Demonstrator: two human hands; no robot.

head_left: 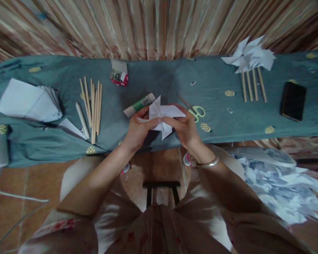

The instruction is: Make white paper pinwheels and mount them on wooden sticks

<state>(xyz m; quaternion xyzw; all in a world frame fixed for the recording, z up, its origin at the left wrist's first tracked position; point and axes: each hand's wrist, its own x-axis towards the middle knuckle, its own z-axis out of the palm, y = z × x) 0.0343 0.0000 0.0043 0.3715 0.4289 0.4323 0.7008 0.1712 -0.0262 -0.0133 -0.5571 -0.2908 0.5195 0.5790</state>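
Together, the left hand [139,128] and right hand [184,127] pinch a paper pinwheel [171,111] in their grip, its underside hidden.

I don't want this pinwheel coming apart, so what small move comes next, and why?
Probably hold the folded pinwheel in the left hand and let the right hand fetch a metal piece from the open box: the held one shows no fastener, while another pinwheel has a dark dot at its centre.

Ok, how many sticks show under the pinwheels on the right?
4 sticks, side by side below the pinwheels, left of the phone; others may be hidden beneath.
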